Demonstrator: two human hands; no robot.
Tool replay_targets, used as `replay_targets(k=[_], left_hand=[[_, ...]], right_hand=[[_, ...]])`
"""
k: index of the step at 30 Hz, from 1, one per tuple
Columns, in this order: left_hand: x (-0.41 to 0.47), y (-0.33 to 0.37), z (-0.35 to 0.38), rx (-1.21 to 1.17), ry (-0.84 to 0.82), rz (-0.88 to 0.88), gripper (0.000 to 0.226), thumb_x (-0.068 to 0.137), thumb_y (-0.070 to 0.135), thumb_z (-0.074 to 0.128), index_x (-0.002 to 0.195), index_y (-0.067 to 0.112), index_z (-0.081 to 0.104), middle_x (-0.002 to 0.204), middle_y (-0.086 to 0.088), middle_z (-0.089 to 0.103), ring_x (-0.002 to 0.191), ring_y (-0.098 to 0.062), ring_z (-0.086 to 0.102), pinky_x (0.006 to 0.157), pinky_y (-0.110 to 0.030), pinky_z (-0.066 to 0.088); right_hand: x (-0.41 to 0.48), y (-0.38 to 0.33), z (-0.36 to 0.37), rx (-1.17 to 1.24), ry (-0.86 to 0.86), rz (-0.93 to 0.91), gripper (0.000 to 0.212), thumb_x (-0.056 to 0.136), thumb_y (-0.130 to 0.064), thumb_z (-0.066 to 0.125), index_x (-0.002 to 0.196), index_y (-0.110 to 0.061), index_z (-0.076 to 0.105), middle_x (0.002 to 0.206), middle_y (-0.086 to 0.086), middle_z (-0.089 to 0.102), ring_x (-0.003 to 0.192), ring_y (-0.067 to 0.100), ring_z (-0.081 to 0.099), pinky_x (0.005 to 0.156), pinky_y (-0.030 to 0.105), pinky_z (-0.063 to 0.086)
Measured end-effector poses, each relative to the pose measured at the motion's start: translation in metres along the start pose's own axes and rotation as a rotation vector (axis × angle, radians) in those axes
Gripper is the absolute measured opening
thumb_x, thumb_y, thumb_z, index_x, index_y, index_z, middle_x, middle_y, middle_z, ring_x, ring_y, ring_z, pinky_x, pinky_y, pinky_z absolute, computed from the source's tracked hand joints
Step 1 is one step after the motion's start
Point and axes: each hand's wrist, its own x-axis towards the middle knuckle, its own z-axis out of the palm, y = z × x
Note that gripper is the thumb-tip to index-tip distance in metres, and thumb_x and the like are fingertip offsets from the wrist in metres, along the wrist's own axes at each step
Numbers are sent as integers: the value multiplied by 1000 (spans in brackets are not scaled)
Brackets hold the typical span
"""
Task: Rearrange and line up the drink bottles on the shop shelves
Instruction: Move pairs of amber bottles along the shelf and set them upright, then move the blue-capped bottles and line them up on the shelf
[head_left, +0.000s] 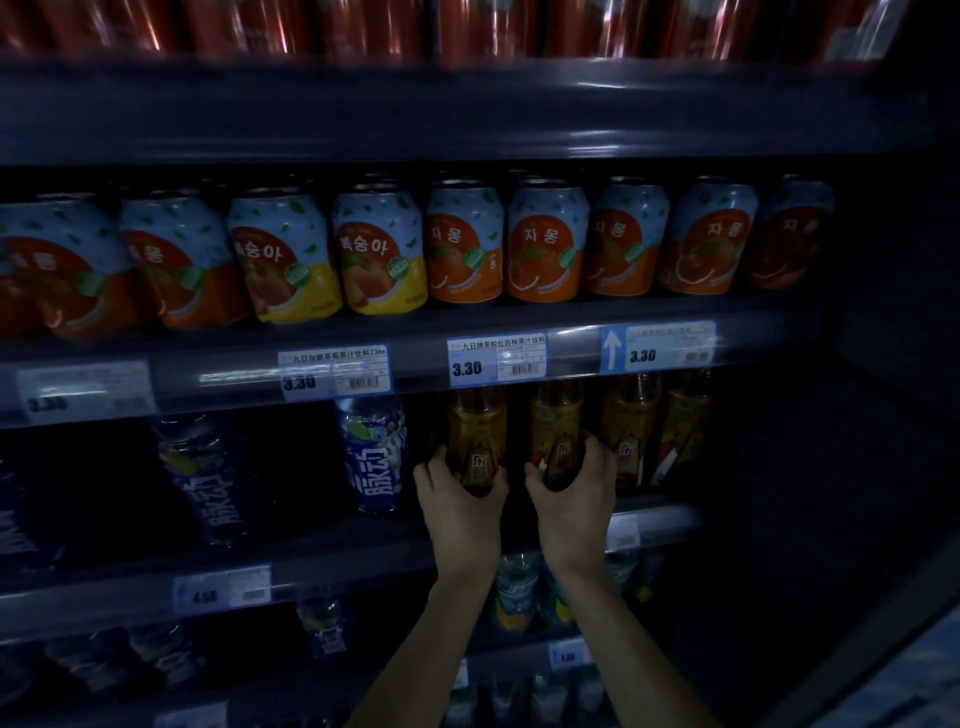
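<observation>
Both arms reach into the dim shelf (519, 525): the left hand (460, 491) wraps 1 amber tea bottle (477, 436), the right hand (574, 486) its neighbour (556, 434), each gripped low, probably to slide them level with the 2 bottles (657, 426) alongside

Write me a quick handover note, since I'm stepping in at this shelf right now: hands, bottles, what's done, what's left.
Left hand: closed around the base of the leftmost amber tea bottle.
Right hand: closed around the second amber bottle.
Both bottles stand upright on the shelf; two more amber bottles stand to their right.
Done: the can row above looks lined up.
Left: set these two in line; the blue bottles to the left are uneven, with gaps.
</observation>
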Motion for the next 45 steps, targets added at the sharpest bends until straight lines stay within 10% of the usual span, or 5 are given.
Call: replay_targets(k=[8,14,29,35,45], left_hand=[[-1,3,-4,-15,-6,-7,74,76,27,79,135,4,42,122,-6,43,117,-18,47,100,-27,41],[-4,2,-13,-62,-21,19,68,75,25,80,132,9,45,120,0,42,99,5,41,80,8,29],[-3,-14,-83,-18,-8,102,43,80,24,75,117,20,54,108,8,52,107,-8,49,92,-15,39],[11,-26,-142,25,47,65,42,81,23,74,118,20,53,107,9,50,107,-11,50,93,-26,45],[36,-71,-254,43,122,3,39,84,22,71,117,24,52,108,12,48,108,-12,50,90,-25,44]], right_hand=[[-4,1,1,6,1,7,71,82,-27,75,139,-6,39,135,8,44,123,19,42,94,22,33],[-13,6,-1,7,21,2,63,84,-33,71,136,-13,41,132,5,47,122,18,44,92,22,34],[-59,-42,26,148,30,-51,51,87,-30,66,130,-16,44,136,13,42,129,30,42,105,45,40],[-91,-81,55,198,30,-163,40,86,-18,68,120,-14,47,108,1,50,99,19,56,91,10,36],[-166,-140,124,297,-140,-140,40,88,-19,66,123,-13,48,111,-3,51,98,9,56,85,21,46]])
